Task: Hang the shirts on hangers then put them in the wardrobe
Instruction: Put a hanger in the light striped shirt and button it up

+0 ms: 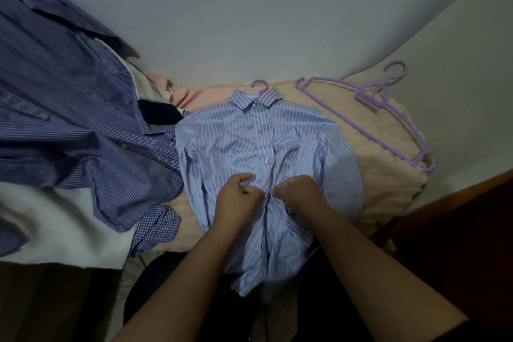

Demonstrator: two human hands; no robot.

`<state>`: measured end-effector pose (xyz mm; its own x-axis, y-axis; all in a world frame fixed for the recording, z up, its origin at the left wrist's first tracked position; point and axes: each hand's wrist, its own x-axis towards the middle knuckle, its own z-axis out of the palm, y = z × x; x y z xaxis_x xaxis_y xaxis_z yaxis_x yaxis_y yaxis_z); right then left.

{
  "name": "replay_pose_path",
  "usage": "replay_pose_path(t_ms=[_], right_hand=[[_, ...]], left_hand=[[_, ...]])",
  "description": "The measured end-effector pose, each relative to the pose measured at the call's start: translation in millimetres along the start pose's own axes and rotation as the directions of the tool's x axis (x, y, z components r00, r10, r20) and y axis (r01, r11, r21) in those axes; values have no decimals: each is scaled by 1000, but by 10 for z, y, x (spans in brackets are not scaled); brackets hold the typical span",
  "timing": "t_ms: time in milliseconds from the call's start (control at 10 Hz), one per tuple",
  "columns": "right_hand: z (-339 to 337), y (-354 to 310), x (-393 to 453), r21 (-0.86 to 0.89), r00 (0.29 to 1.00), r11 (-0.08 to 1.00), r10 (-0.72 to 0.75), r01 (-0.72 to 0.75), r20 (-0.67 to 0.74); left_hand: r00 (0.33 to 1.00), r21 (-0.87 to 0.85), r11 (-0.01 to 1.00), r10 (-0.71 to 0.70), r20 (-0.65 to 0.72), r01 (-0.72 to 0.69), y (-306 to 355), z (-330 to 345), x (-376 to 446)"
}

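Observation:
A light blue striped shirt lies face up on a cream blanket, its collar toward the wall. A purple hanger hook sticks out above the collar; the hanger's body is hidden inside the shirt. My left hand and my right hand sit side by side at the shirt's front placket below the third button, each pinching a fabric edge. A dark blue striped shirt is spread at the left. Spare purple hangers lie on the blanket at the right.
A pink garment and a dark navy piece lie behind the shirts by the wall. A white cloth covers the lower left. A dark wooden frame runs along the right edge.

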<state>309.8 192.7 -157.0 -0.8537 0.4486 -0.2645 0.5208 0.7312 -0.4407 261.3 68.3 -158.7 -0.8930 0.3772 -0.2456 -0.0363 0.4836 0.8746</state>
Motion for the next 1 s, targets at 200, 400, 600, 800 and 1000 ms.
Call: replay_pose_path(t_ms=[200,400,600,800,1000], right_hand=[[36,97,-99,-15,1000,1000,-11,11,-4],[116,17,-195,73,981,993,-83,97,-176],[-60,41,-223,187,998,980,-59,63,-28],[-98,-8,-191,256,996,963,-91,87,6],[35,121,-33,126,932,934,-310,335,-186]], left_hand=[[1000,-159,987,-12,6,13,12,32,-76],[999,-246,969,6,-48,-18,88,22,-163],[997,-205,978,27,-74,-42,93,-16,-119],[996,-130,987,91,10,-89,119,-5,-163],[984,-96,993,75,159,-60,78,-5,-155]])
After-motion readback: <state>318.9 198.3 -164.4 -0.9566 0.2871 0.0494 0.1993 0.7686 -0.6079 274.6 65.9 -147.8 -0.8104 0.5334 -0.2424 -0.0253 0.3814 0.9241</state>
